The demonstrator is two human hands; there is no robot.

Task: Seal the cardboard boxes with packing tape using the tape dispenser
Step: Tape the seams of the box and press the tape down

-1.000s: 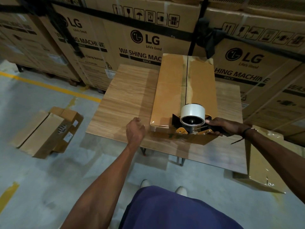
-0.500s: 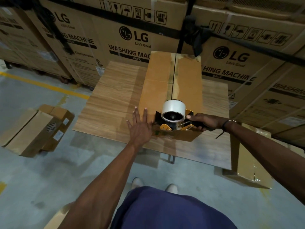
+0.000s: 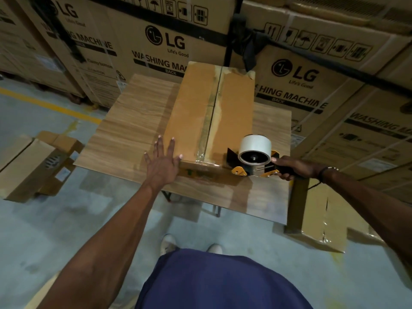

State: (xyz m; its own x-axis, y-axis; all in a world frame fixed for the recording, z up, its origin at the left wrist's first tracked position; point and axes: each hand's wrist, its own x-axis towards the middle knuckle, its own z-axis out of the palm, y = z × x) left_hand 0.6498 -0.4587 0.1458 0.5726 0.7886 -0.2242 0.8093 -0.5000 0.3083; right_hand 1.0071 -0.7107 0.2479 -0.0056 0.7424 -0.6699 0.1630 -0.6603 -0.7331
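A long cardboard box (image 3: 234,108) lies lengthwise on a wood-grain table (image 3: 133,121), its two top flaps meeting in a centre seam with clear tape along it. My left hand (image 3: 162,163) lies flat with spread fingers on the box's near left corner. My right hand (image 3: 292,167) grips the handle of a black and yellow tape dispenser (image 3: 254,159) with a white tape roll. The dispenser sits at the box's near right corner, right of the seam.
Stacked LG washing machine cartons (image 3: 169,41) wall off the far side of the table. A flat cardboard box (image 3: 33,166) lies on the floor at the left. Another box (image 3: 323,215) stands on the floor beside the table's right edge.
My left hand opened from a fist and now lies flat on the box's near left corner. The dispenser has shifted right, off the seam's near end, towards the box's near right corner.
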